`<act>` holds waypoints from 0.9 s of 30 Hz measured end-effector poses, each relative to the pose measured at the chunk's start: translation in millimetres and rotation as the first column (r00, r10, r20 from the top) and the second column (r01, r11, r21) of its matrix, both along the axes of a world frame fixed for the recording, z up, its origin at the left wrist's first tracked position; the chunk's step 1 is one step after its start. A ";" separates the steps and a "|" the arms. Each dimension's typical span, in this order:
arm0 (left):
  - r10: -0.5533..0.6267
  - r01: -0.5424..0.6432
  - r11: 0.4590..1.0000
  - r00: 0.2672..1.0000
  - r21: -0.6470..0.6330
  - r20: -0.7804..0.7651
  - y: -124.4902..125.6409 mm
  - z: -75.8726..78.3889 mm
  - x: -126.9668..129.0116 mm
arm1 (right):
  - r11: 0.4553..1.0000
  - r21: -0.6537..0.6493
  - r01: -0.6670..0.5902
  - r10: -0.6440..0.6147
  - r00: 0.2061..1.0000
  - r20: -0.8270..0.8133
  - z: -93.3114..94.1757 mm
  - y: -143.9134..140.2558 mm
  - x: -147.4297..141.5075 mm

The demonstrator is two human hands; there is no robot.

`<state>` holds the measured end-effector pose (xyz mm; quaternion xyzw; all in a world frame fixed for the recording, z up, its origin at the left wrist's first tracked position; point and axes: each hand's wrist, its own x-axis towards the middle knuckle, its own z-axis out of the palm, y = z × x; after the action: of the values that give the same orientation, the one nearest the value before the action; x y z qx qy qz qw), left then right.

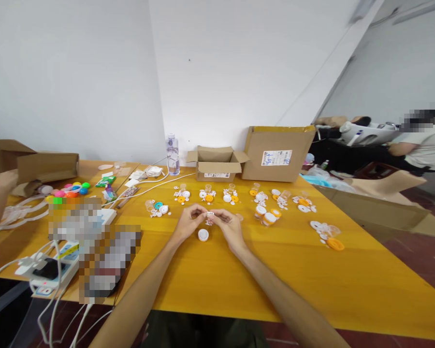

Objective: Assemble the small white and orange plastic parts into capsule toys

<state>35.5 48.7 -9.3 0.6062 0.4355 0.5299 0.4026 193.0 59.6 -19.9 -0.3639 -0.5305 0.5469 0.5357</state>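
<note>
1. Head view: the left hand (189, 223) and the right hand (229, 227) meet above the yellow table (275, 280), and the fingers of both pinch one small white part (210, 216) between them.
2. A white round cap (203, 235) lies on the table just below the hands.
3. Behind them are groups of small orange and white pieces (207, 195), and further back an open cardboard box (216, 164) and a water bottle (172, 154).
4. Another person's hand (5, 181) is at the far left edge.

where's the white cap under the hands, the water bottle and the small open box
white cap (203, 235), head view, top face
water bottle (172, 155), head view, middle of body
small open box (217, 170), head view, front wall
</note>
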 end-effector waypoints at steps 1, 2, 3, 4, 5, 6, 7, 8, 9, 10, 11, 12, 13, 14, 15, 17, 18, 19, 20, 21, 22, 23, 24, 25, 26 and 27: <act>-0.001 0.001 1.000 1.000 -0.002 0.000 -0.1 0.1 0.2 | 1.000 0.001 0.000 0.000 1.000 0.001 0.2 0.0 0.1; -0.002 0.002 1.000 1.000 -0.002 0.001 -0.2 0.3 0.4 | 1.000 0.001 -0.001 0.001 1.000 0.001 0.5 0.0 0.3; -0.004 0.004 1.000 1.000 0.000 0.004 -0.3 0.4 0.6 | 1.000 0.000 -0.002 0.002 1.000 0.000 0.8 0.0 0.4; -0.006 0.006 1.000 1.000 0.004 0.007 -0.5 0.7 0.7 | 1.000 -0.001 -0.003 0.003 1.000 0.000 1.0 0.0 0.5; -0.008 0.008 1.000 1.000 0.008 0.011 -0.7 0.9 0.8 | 1.000 -0.002 -0.004 0.004 1.000 -0.001 1.3 -0.1 0.6; -0.010 0.010 1.000 1.000 0.011 0.014 -0.8 1.2 0.8 | 1.000 -0.003 -0.006 0.006 1.000 0.000 1.5 -0.2 0.8; -0.012 0.012 1.000 1.000 0.013 0.017 -0.9 1.4 0.7 | 1.000 -0.003 -0.006 0.006 1.000 0.002 1.8 -0.3 0.9; -0.014 0.014 1.000 1.000 0.012 0.020 -1.0 1.5 0.7 | 1.000 -0.003 -0.004 0.004 1.000 0.004 2.0 -0.4 1.0; -0.015 0.015 1.000 1.000 0.009 0.024 -1.0 1.6 0.5 | 1.000 -0.003 -0.003 0.003 1.000 0.006 2.2 -0.5 1.2; -0.016 0.016 1.000 0.999 0.005 0.027 -0.9 1.5 0.4 | 1.000 -0.003 -0.002 0.002 1.000 0.007 2.4 -0.6 1.3; -0.018 0.018 1.000 0.999 0.000 0.029 -0.8 1.4 0.2 | 1.000 -0.002 -0.001 0.001 1.000 0.008 2.6 -0.8 1.4; -0.019 0.019 1.000 0.999 -0.006 0.030 -0.8 1.3 0.0 | 1.000 0.000 0.000 0.000 1.000 0.009 2.8 -0.9 1.5; -0.020 0.020 1.000 0.999 -0.011 0.030 -0.8 1.2 -0.1 | 1.000 0.003 -0.002 0.002 1.000 0.010 2.9 -0.9 1.5; -0.024 0.024 1.000 0.999 -0.018 0.028 -0.9 1.4 -0.3 | 1.000 0.006 -0.003 0.003 1.000 0.011 3.1 -0.9 1.5; -0.030 0.030 0.999 0.999 -0.026 0.026 -1.1 1.7 -0.3 | 1.000 0.010 -0.004 0.004 1.000 0.012 3.2 -0.9 1.5; -0.049 0.050 0.998 0.999 -0.045 0.021 -1.8 2.6 -0.4 | 1.000 0.015 -0.007 0.007 1.000 0.011 3.3 -0.6 1.4; -0.060 0.061 0.997 0.998 -0.053 0.020 -2.1 3.0 -0.4 | 1.000 0.014 -0.008 0.008 1.000 0.009 3.2 -0.4 1.5; -0.070 0.071 0.996 0.997 -0.059 0.020 -2.3 3.2 -0.4 | 1.000 0.012 -0.008 0.008 1.000 0.005 3.1 0.0 1.6; -0.075 0.076 0.995 0.997 -0.062 0.018 -2.3 3.0 -0.4 | 1.000 0.010 -0.005 0.005 1.000 -0.001 2.8 0.4 1.8; -0.075 0.076 0.995 0.997 -0.063 0.014 -2.2 2.3 -0.5 | 1.000 0.007 0.002 -0.002 1.000 -0.007 2.4 1.0 2.0; -0.071 0.071 0.996 0.997 -0.062 0.004 -1.8 1.1 -0.6 | 1.000 0.006 0.013 -0.012 1.000 -0.013 1.9 1.5 2.4; -0.063 0.062 0.996 0.998 -0.059 -0.012 -1.3 -0.5 -0.7 | 1.000 0.006 0.025 -0.025 1.000 -0.017 1.4 2.1 2.8; -0.053 0.051 0.997 0.998 -0.054 -0.033 -0.6 -2.4 -0.9 | 0.999 0.009 0.037 -0.037 0.999 -0.020 1.0 2.6 3.2; -0.043 0.041 0.998 0.997 -0.046 -0.057 0.2 -4.4 -1.1 | 0.999 0.012 0.049 -0.048 0.999 -0.021 0.5 3.1 3.6; -0.036 0.033 0.999 0.996 -0.034 -0.084 1.0 -6.5 -1.4 | 0.998 0.016 0.058 -0.058 0.998 -0.020 0.1 3.4 3.9; -0.033 0.031 0.999 0.993 -0.018 -0.116 1.8 -8.4 -1.7 | 0.998 0.021 0.068 -0.067 0.998 -0.019 -0.2 3.6 4.1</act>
<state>33.8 50.5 -17.7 0.6394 0.4528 0.4837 0.3900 197.1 63.2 -20.0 -0.3709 -0.5187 0.5262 0.5625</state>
